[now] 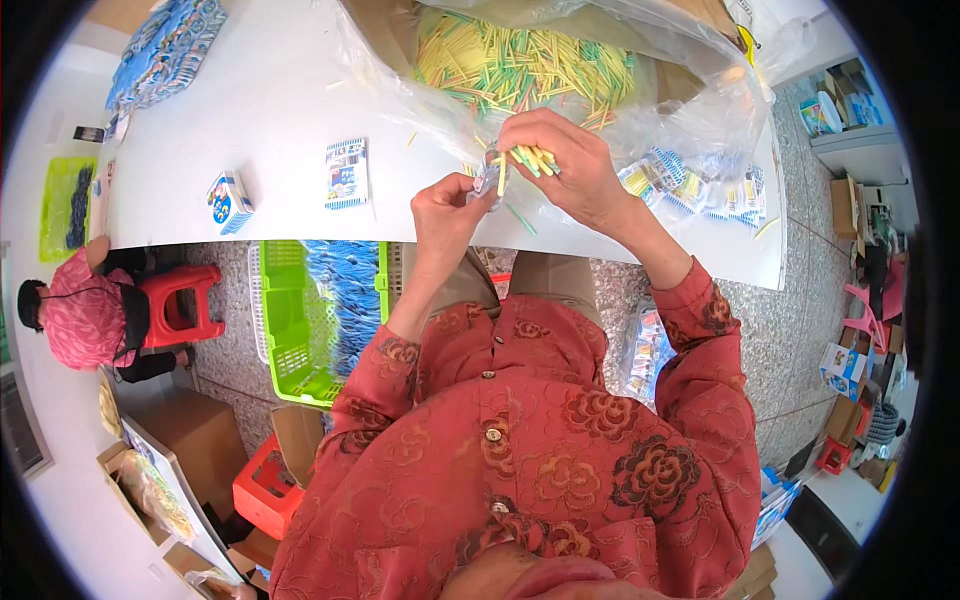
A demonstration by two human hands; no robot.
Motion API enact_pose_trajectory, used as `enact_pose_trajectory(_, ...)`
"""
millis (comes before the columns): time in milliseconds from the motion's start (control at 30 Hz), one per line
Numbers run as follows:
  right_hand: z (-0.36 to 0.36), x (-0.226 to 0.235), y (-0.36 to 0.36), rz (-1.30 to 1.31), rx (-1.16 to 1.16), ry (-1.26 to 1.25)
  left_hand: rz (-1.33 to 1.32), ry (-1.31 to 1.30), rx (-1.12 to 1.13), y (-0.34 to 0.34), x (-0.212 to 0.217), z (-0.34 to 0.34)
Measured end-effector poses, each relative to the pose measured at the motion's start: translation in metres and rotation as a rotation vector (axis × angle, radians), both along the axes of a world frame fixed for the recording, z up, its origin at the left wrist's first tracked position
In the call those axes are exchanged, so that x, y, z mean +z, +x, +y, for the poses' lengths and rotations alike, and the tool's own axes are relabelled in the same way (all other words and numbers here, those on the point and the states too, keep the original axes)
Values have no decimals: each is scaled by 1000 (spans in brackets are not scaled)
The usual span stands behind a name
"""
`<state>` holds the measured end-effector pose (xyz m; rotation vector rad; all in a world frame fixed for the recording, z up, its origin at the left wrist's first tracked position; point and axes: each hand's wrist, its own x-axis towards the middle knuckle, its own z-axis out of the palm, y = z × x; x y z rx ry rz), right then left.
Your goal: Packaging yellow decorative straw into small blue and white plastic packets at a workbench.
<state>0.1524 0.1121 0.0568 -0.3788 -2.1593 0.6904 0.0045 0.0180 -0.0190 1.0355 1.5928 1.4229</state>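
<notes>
Your left hand (447, 207) pinches a small packet (487, 180) above the white table (270, 110) edge. Your right hand (560, 165), closed, grips a bundle of yellow-green sticks (528, 158), one entering the packet.

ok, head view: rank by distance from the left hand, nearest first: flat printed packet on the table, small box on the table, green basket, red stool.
From the left hand:
1. Flat printed packet, on the white table just to its left.
2. Small box, further left near the table edge.
3. Green basket, below the table edge; close to the box in distance, hard to call.
4. Red stool, far left on the floor.
</notes>
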Motion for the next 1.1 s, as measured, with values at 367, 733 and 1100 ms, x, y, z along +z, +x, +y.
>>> enact_pose_trajectory(367, 9, 5, 4, -149, -51, -565, 6, -35, -98, 1, 9, 18)
enact_pose_trajectory(733, 31, 1, 4, -93, -81, -610, 58, 67, -148, -3, 5, 44)
enact_pose_trajectory(1100, 47, -8, 3, -103, -113, -407, 92, 105, -149, -7, 5, 57)
